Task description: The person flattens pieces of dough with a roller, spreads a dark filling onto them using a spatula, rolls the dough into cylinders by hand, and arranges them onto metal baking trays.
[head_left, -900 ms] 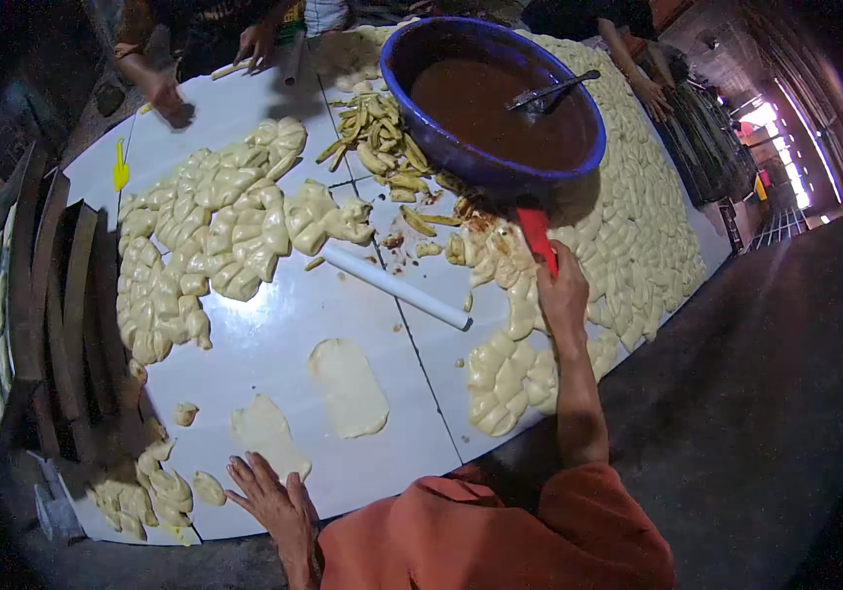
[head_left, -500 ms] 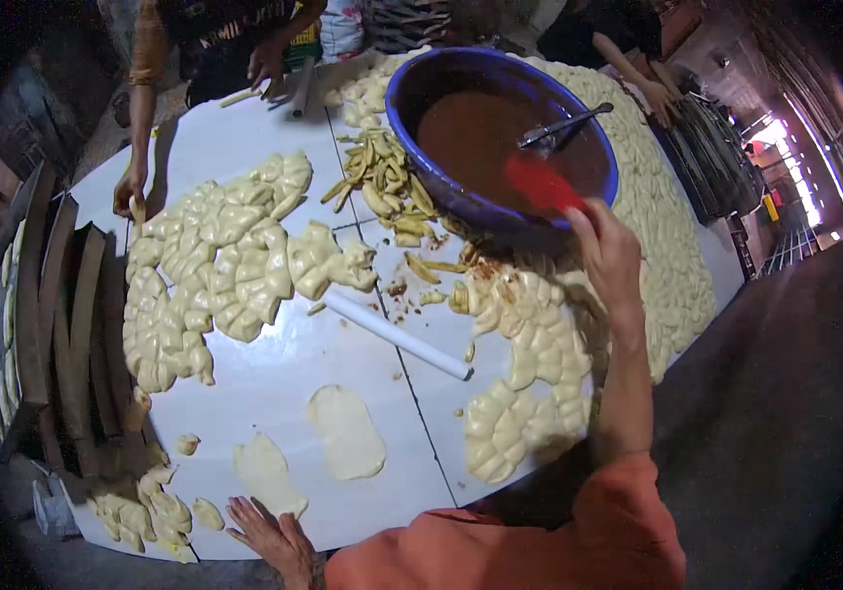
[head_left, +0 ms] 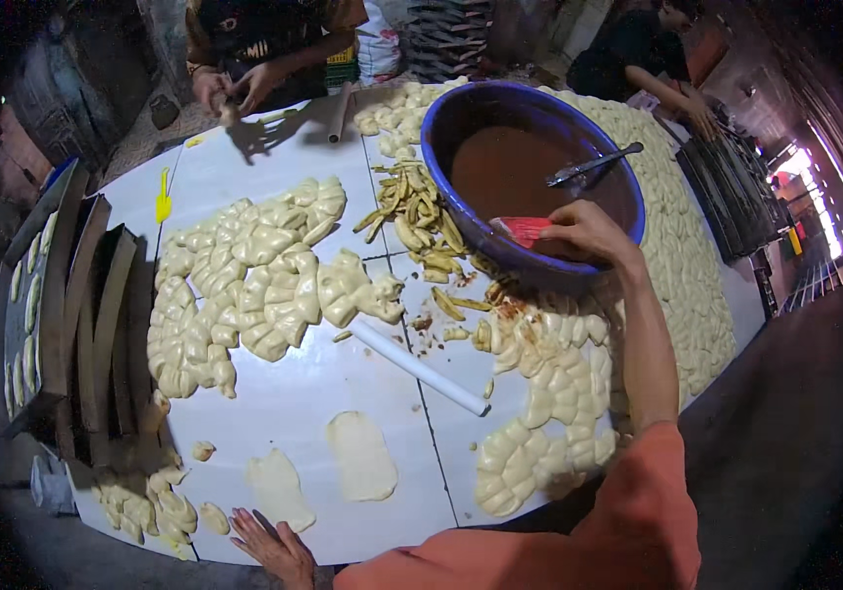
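Note:
My right hand (head_left: 591,232) grips a red scraper (head_left: 522,230) at the near rim of a large blue basin (head_left: 430,138). Brown paste (head_left: 500,162) fills part of the basin, and a dark-handled metal utensil (head_left: 594,164) leans in it. At the table's near edge, my left hand (head_left: 272,547) lies with fingers apart, holding nothing, beside a flattened piece of dough (head_left: 282,490). A second flat dough piece (head_left: 361,457) lies just to the right of that one. Farther in, a white rolling pin (head_left: 420,366) rests diagonally on the white table (head_left: 299,393).
Dough lumps (head_left: 254,265) cover the left middle; more dough (head_left: 540,413) surrounds the basin. Banana slices (head_left: 417,211) are heaped beside it. Trays (head_left: 72,295) stack at left. A co-worker's hands (head_left: 235,88) hold something small across the table; another person (head_left: 638,64) works at far right.
My right hand has drawn the red scraper from over the paste to the basin's near rim. My left hand stays put. The co-worker's hands, spread apart before, have come together.

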The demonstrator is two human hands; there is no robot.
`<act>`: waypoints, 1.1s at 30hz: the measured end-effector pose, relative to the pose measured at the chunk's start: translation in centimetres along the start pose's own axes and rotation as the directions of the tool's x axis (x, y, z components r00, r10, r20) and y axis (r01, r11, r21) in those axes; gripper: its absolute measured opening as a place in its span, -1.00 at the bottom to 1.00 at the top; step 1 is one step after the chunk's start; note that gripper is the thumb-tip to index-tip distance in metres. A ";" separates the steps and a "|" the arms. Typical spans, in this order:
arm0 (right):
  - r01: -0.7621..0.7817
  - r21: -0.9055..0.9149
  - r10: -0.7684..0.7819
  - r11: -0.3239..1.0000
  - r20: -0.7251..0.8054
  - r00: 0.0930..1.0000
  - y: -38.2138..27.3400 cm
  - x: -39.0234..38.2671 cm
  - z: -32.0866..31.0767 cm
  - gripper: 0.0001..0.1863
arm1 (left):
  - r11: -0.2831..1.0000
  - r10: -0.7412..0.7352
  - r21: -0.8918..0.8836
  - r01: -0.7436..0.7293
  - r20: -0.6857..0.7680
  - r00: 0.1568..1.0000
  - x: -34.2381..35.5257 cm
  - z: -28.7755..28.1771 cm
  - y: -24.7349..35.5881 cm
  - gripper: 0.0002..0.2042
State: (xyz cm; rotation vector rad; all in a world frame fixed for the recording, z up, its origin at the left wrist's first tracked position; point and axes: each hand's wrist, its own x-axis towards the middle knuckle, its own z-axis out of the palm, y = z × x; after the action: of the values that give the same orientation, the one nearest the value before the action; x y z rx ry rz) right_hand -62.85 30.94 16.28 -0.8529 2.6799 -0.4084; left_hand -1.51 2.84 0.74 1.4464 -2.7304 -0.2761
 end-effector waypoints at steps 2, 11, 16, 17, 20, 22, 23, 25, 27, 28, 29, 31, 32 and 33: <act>-0.105 0.147 0.096 0.984 0.065 0.993 0.5 -0.3 -0.6 -0.52 | 0.999 -0.052 0.006 0.051 0.051 0.997 -0.1 -0.2 0.2 -0.36; -0.250 0.389 0.175 0.887 0.217 0.960 1.8 -1.9 -2.0 -0.59 | 0.997 -0.042 -0.062 0.043 0.030 0.999 0.1 0.3 0.2 -0.33; -0.274 0.462 0.157 0.843 0.275 0.948 1.0 -2.4 -2.0 -0.59 | 0.992 0.021 -0.124 -0.032 -0.091 0.996 -0.5 0.9 -1.2 -0.32; -0.208 0.498 0.096 0.842 0.242 0.966 0.6 -2.9 -2.1 -0.60 | 0.991 0.022 -0.127 -0.034 -0.095 0.995 -0.4 1.6 -1.3 -0.32; -0.083 0.471 0.027 0.878 0.124 0.992 -1.4 -4.2 -0.5 -0.61 | 0.988 0.047 -0.139 -0.062 -0.108 0.993 -0.2 1.5 -1.1 -0.32; -0.015 0.499 -0.084 0.866 0.175 0.981 -4.3 -5.4 1.1 -0.64 | 0.985 0.036 -0.165 -0.058 -0.132 0.991 0.2 1.5 -1.1 -0.31; -0.126 0.535 -0.041 0.836 0.289 0.956 -6.5 -7.1 1.5 -0.68 | 0.983 0.037 -0.173 -0.058 -0.120 0.992 0.0 0.9 -0.6 -0.30; -0.074 0.519 -0.141 0.851 0.363 0.921 -7.8 -9.0 3.8 -0.76 | 0.978 0.090 -0.171 -0.118 -0.165 0.982 -0.1 1.0 -1.1 -0.30; 0.018 0.515 -0.244 0.857 0.375 0.894 -11.2 -11.0 6.9 -0.76 | 0.980 0.086 -0.162 -0.111 -0.153 0.984 -0.3 0.8 -1.3 -0.31; 0.094 0.494 -0.305 0.865 0.368 0.879 -13.1 -11.5 8.9 -0.76 | 0.980 0.085 -0.163 -0.112 -0.164 0.983 -0.1 0.9 -1.5 -0.31; 0.131 0.456 -0.323 0.881 0.375 0.869 -14.4 -12.3 10.8 -0.74 | 0.980 0.069 -0.174 -0.097 -0.160 0.985 -0.3 1.2 -1.5 -0.31; 0.211 0.313 -0.323 0.926 0.365 0.873 -18.2 -14.2 13.6 -0.71 | 0.984 0.062 -0.155 -0.089 -0.167 0.984 -0.3 1.5 -1.6 -0.30; 0.245 0.199 -0.301 0.949 0.342 0.890 -19.8 -15.3 14.4 -0.70 | 0.983 0.056 -0.162 -0.083 -0.163 0.985 -0.2 1.6 -1.6 -0.30; 0.319 0.176 -0.360 0.931 0.312 0.879 -19.7 -15.8 15.8 -0.68 | 0.980 0.061 -0.175 -0.092 -0.172 0.983 -0.1 1.6 -1.4 -0.30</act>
State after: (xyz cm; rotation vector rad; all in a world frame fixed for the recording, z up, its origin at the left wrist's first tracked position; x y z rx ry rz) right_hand -34.75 22.09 11.82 -1.2389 2.1684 -0.4479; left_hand -0.50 2.38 -1.10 1.2545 -2.5465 -0.3732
